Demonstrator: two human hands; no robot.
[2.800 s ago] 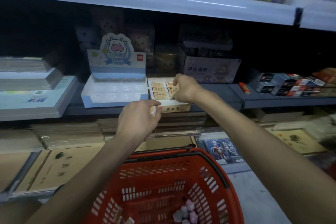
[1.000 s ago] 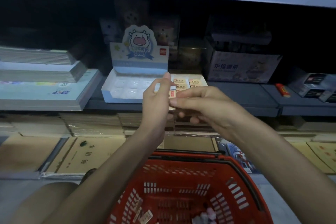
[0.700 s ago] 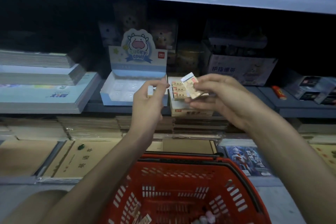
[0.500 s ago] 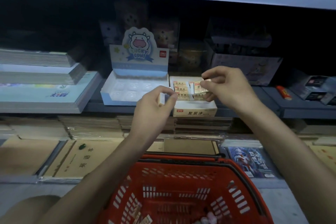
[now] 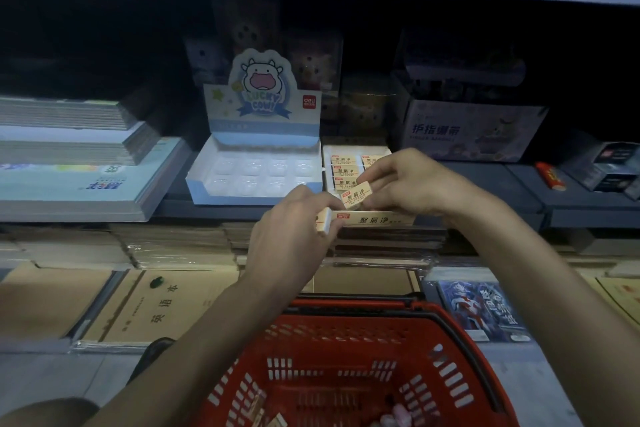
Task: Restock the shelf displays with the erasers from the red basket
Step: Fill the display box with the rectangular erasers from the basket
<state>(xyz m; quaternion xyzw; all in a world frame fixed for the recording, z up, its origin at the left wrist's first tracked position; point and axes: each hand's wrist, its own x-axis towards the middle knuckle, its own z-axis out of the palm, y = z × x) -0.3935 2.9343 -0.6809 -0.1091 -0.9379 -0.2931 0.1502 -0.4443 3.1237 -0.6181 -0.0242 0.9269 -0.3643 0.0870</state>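
Right hand (image 5: 412, 184) has lowered, pinching an eraser (image 5: 357, 195) over the display box (image 5: 377, 219) beneath it; left hand (image 5: 294, 236) grips a second eraser (image 5: 324, 219). Placement underway; next, seat it flat.

Hands: two, the left hand (image 5: 291, 243) and the right hand (image 5: 412, 184).
Erasers held: two, one in each hand, the left eraser (image 5: 324, 219) and the right eraser (image 5: 356, 195).
Eraser box: one (image 5: 377, 219) on the shelf.
Boxed erasers: four labels (image 5: 343, 170) show in it; any behind the right hand cannot be counted.
Cow tray: one (image 5: 242, 199), with eight moulded wells, two rows of four.
Red basket: one (image 5: 346, 304).
Basket erasers: at least two tan ones (image 5: 258, 407) and a few pale pink pieces (image 5: 398, 414), too dim for an exact count.
Lettered carton: one (image 5: 464, 130).
Small red item: one (image 5: 550, 177) on the right of the shelf.
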